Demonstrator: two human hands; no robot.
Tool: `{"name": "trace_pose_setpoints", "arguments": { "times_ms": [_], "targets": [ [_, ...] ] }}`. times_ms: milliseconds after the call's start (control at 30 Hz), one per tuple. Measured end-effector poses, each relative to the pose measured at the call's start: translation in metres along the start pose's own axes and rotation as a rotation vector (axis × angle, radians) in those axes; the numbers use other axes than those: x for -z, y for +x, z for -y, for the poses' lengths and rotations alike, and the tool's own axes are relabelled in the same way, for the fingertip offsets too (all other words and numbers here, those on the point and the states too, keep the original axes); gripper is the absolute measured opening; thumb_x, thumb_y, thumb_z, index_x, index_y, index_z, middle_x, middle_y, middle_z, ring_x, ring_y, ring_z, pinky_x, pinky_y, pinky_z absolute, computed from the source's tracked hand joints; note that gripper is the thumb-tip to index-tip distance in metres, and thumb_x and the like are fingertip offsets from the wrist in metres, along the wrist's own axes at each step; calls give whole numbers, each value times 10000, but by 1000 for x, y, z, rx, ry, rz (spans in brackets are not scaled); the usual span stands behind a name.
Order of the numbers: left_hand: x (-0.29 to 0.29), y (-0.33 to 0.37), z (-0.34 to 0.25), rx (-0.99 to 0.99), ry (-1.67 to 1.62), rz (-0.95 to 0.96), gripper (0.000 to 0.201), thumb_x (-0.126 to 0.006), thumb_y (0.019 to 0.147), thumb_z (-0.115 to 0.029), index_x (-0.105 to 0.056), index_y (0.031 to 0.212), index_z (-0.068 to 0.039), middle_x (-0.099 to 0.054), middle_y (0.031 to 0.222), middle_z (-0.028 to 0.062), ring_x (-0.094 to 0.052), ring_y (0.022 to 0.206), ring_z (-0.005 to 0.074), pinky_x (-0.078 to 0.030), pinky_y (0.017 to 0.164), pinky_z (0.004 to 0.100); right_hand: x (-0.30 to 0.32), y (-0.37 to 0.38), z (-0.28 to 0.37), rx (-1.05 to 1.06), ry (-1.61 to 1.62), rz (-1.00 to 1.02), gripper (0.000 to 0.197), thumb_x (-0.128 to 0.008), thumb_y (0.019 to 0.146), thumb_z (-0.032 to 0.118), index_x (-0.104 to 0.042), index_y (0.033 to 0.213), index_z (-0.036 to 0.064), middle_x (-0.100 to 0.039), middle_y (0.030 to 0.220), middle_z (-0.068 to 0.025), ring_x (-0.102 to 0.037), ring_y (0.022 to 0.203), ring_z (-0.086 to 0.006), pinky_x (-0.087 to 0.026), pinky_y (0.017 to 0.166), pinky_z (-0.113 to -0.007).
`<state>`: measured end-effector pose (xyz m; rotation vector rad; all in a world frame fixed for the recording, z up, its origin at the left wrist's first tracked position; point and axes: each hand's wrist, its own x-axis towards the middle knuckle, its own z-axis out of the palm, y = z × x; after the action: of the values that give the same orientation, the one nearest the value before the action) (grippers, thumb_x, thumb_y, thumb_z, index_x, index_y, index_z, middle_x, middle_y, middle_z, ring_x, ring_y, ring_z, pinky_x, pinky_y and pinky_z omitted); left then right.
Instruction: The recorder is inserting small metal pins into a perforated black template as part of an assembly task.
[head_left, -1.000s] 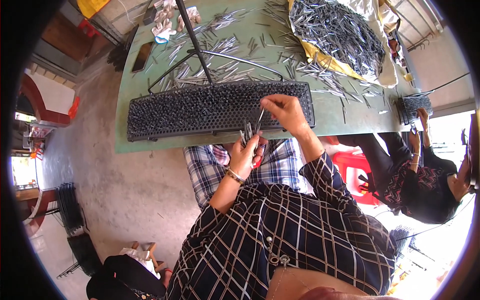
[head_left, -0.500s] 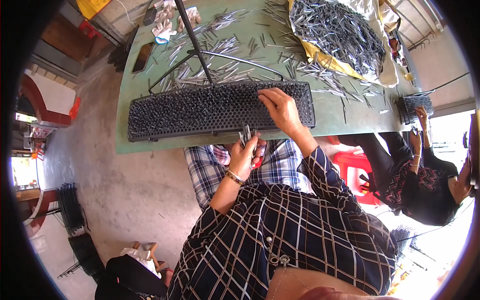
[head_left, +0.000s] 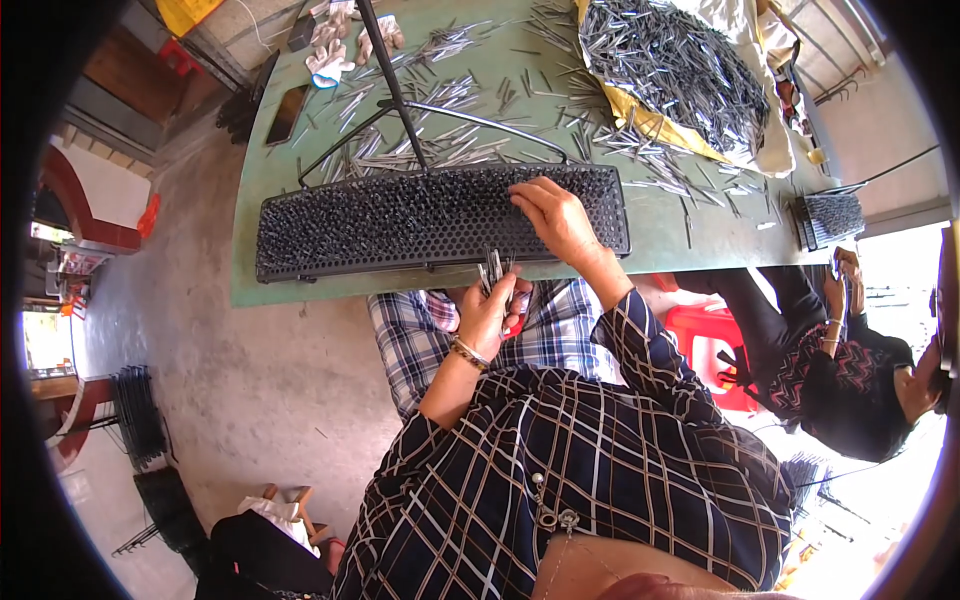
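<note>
A long black perforated rack [head_left: 480,242] lies along the near edge of the green table, many of its holes filled with upright thin dark metal strips. My left hand [head_left: 484,318] is closed around a small bundle of metal strips [head_left: 493,268] just below the rack's front edge, their tips pointing up toward it. My right hand [head_left: 562,228] is over the right part of the rack, thumb and fingers pinched together and bent down at the holes. What sits between those fingertips is hidden.
Loose metal strips [head_left: 440,150] lie scattered behind the rack, whose rods rise from its back. A yellow-lined sack [head_left: 675,75] heaped with strips stands far right. Gloves [head_left: 328,62] and a phone [head_left: 288,114] lie far left. A co-worker [head_left: 850,370] sits at right near a smaller rack [head_left: 832,218].
My right hand has shifted slightly left over the rack. My left hand keeps its bundle in place. The co-worker's hand has come down from the smaller rack.
</note>
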<state>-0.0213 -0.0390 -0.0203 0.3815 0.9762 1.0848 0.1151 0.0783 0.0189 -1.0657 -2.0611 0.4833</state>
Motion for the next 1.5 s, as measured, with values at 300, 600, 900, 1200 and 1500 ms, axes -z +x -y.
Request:
{"name": "trace_pose_setpoints", "arguments": {
  "times_ms": [300, 600, 900, 1200, 1500],
  "targets": [
    [2, 1, 2, 16, 1, -1, 222, -559, 908, -209, -583, 1052, -41, -617, 828, 56, -475, 569, 52, -360, 422, 179, -1, -5, 1, 28, -20, -55, 148, -626, 823, 75, -654, 955, 13, -607, 889, -128, -614, 759, -296, -498, 669, -335],
    [0, 2, -1, -24, -114, 100, 196, -542, 916, -197, -564, 1032, -41, -614, 832, 60, -498, 575, 62, -375, 423, 190, 12, -25, 12, -266, 286, 75, 163, -652, 841, 133, -669, 918, -9, -623, 789, -94, -591, 679, -134, -455, 573, -265],
    [-11, -3, -4, -38, -24, 163, 196, -516, 925, -179, -563, 1016, -12, -625, 863, 88, -508, 611, 80, -387, 453, 197, 12, -44, 20, -700, 711, 226, 172, -651, 858, 149, -677, 868, -21, -597, 675, -6, -502, 559, -42, -390, 492, -207],
    [-8, 9, -1, 43, -58, 144, 230, -520, 915, -150, -545, 1094, -7, -636, 867, 111, -540, 656, 87, -418, 496, 209, 12, -16, 0, -479, 444, -200, 220, -658, 846, 120, -638, 1032, 4, -682, 839, -46, -583, 678, -49, -458, 559, -191],
    [1, 9, 0, 81, -51, 102, 222, -524, 914, -146, -543, 1077, 4, -644, 895, 134, -564, 672, 105, -454, 535, 233, -2, -15, -6, -211, 109, -247, 204, -656, 829, 79, -645, 1025, 25, -682, 854, -95, -643, 730, -116, -507, 647, -237]
  ]
}}
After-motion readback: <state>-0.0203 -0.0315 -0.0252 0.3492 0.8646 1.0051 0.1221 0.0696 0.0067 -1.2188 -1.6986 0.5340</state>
